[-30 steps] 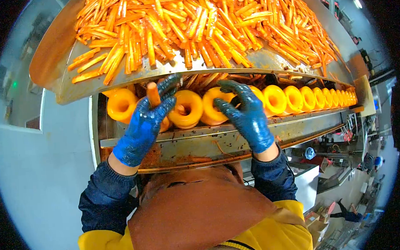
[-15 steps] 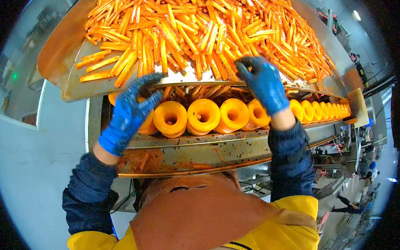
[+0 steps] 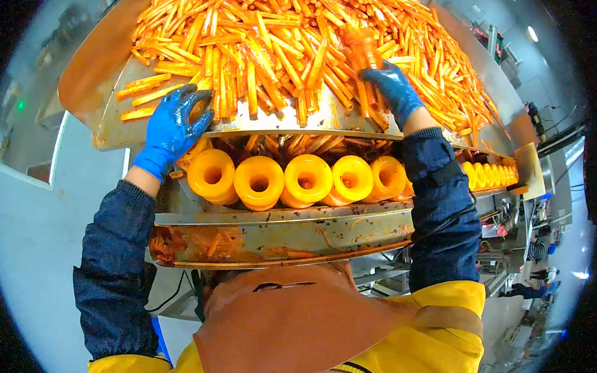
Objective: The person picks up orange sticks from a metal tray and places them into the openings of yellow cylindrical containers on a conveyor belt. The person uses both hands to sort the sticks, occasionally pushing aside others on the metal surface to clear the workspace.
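Head view: orange sticks (image 3: 252, 89) heaped loose on a sloped metal tray (image 3: 115, 124), pile running past both hands and out toward the far edge. Left hand (image 3: 173, 128), in a wet blue glove, at the near left corner of the heap; thumb and fingers bent toward each other, a brownish-orange piece (image 3: 197, 111) showing between them. Cannot tell if it is pinched or merely lies behind. A few sticks lie just beyond the knuckles, more beside the fingertips on the heap side. Right hand (image 3: 392, 88), gloved likewise, reaches over the near edge of the heap, fingers bent down among the sticks. A blurred orange bundle (image 3: 363, 49) shows just beyond those fingertips; whether they are closed on it, cannot tell. Below the tray lip, a row of yellow-orange cups (image 3: 259, 183) with round openings facing up, rims close together; it passes behind the right sleeve (image 3: 442, 208) and shows again on the far side. Darkish-red bits inside some openings. More sticks (image 3: 310, 144) in the shadowed gap between lip and cups. Nearer the body, a metal ledge (image 3: 280, 215) with dark specks, then a channel (image 3: 261, 242) smeared reddish, just above the brown apron (image 3: 283, 318).
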Demonstrator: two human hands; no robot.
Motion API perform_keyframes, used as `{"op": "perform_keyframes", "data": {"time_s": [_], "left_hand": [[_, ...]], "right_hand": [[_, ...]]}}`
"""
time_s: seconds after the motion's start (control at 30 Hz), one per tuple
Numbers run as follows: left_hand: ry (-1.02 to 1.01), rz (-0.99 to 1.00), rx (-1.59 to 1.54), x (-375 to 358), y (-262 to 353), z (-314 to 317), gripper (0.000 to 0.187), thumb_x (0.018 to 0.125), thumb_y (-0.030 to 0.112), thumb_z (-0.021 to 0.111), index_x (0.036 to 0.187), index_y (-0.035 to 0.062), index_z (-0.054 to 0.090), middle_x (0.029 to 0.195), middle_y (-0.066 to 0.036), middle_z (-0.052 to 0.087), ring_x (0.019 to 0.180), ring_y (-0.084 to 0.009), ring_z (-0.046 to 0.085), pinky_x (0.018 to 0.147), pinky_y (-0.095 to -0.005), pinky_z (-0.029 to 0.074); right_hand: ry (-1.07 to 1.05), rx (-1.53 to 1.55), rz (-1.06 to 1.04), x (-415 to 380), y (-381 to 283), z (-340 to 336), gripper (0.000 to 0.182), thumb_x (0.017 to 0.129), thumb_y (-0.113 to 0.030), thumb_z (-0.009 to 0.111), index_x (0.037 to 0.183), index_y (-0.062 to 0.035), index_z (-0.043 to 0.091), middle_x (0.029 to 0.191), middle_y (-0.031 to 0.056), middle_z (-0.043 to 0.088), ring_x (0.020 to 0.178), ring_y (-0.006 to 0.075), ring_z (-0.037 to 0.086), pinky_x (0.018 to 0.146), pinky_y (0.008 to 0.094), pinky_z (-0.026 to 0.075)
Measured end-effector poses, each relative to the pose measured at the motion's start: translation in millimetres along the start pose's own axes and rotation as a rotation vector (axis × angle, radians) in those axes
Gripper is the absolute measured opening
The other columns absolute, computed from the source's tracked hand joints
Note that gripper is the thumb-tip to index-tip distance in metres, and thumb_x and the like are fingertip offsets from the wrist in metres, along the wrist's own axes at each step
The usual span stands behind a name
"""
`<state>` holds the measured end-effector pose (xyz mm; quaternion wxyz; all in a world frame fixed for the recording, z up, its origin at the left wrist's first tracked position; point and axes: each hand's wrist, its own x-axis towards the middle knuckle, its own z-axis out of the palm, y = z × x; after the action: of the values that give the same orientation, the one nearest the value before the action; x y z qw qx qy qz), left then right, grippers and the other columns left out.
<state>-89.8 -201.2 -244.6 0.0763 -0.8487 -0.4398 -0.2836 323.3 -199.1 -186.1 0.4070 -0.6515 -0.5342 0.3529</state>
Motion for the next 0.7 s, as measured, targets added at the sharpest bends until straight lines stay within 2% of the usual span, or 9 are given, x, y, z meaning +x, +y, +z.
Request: {"op": "perform_keyframes", "data": {"time_s": [0.03,0.1,0.2,0.23,0.33,0.37,0.5,0.6,0.7], "left_hand": [[-0.026,-0.007,0.015,-0.3,0.3,-0.4,0.037,0.083,0.031,0.063,0.116,0.0143,0.06,0.121,-0.017,0.055,0.111,-0.0345,0.052,0.096,-0.042,0.042],[-0.052,-0.013,0.029,-0.7,-0.8,-0.4,0.038,0.084,0.03,0.062,0.119,0.0148,0.059,0.123,-0.017,0.054,0.114,-0.0342,0.051,0.098,-0.0417,0.04],[-0.05,-0.028,0.029,-0.8,-0.9,1.5,0.037,0.084,0.03,0.061,0.119,0.016,0.059,0.123,-0.016,0.054,0.114,-0.0341,0.051,0.098,-0.0414,0.041],[-0.02,-0.045,0.025,-0.5,-0.2,2.2,0.034,0.083,0.034,0.063,0.112,0.0164,0.063,0.122,-0.015,0.056,0.112,-0.0337,0.052,0.096,-0.0407,0.043],[-0.022,-0.061,0.014,-1.5,-1.8,3.9,0.034,0.082,0.034,0.063,0.112,0.0175,0.063,0.122,-0.015,0.056,0.112,-0.0331,0.052,0.097,-0.0403,0.043],[-0.032,-0.07,0.01,-1.0,-2.3,4.7,0.034,0.082,0.035,0.063,0.112,0.018,0.063,0.123,-0.014,0.055,0.113,-0.0325,0.052,0.097,-0.04,0.042],[-0.034,-0.084,-0.01,-0.1,1.2,1.0,0.034,0.083,0.036,0.062,0.112,0.0181,0.063,0.124,-0.014,0.055,0.113,-0.0325,0.052,0.097,-0.0401,0.042],[-0.033,-0.069,-0.019,-1.1,1.1,-0.5,0.034,0.083,0.036,0.062,0.111,0.0179,0.063,0.124,-0.014,0.055,0.113,-0.0323,0.052,0.097,-0.0399,0.042],[-0.041,-0.095,-0.009,0.1,0.7,0.6,0.034,0.083,0.036,0.062,0.112,0.0179,0.063,0.124,-0.014,0.055,0.114,-0.032,0.052,0.098,-0.0396,0.042]], "right_hand": [[-0.003,-0.005,0.0,1.4,8.5,-5.5,0.041,0.075,-0.023,0.068,0.106,0.0028,0.061,0.088,0.0146,0.067,0.081,0.0264,0.066,0.075,0.0357,0.053],[0.094,0.506,0.023,1.2,20.2,-12.1,0.034,0.079,-0.019,0.068,0.105,0.001,0.062,0.086,0.0098,0.066,0.073,0.0208,0.064,0.068,0.0304,0.051],[0.223,0.497,-0.002,-4.0,22.0,-22.9,0.028,0.081,-0.017,0.067,0.102,0.0007,0.063,0.086,0.0102,0.066,0.074,0.0209,0.064,0.068,0.0316,0.052],[0.284,0.583,-0.013,-5.3,21.1,-22.7,0.028,0.082,-0.017,0.067,0.103,0.0006,0.063,0.085,0.0104,0.065,0.073,0.0213,0.063,0.069,0.032,0.053],[0.205,0.73,-0.118,-35.3,1.7,-19.9,0.036,0.086,-0.022,0.062,0.113,0.0013,0.059,0.092,0.0112,0.064,0.082,0.0226,0.063,0.075,0.0334,0.053],[0.082,0.759,-0.139,-47.0,1.7,-15.5,0.038,0.088,-0.024,0.061,0.117,0.0008,0.057,0.096,0.011,0.063,0.088,0.022,0.062,0.079,0.0334,0.052],[-0.086,0.965,-0.109,-121.3,-0.7,53.5,0.036,0.083,-0.013,0.064,0.116,-0.0013,0.053,0.099,0.0091,0.062,0.092,0.0227,0.061,0.085,0.038,0.051],[-0.01,0.981,-0.041,-155.6,4.9,105.0,0.037,0.079,-0.002,0.064,0.114,-0.0016,0.055,0.102,0.0081,0.062,0.094,0.0221,0.061,0.086,0.0324,0.049],[0.062,0.855,0.068,-171.1,21.6,114.4,0.033,0.078,0.0,0.064,0.11,-0.0022,0.057,0.104,0.0071,0.063,0.096,0.0192,0.061,0.084,0.0312,0.049]]}}
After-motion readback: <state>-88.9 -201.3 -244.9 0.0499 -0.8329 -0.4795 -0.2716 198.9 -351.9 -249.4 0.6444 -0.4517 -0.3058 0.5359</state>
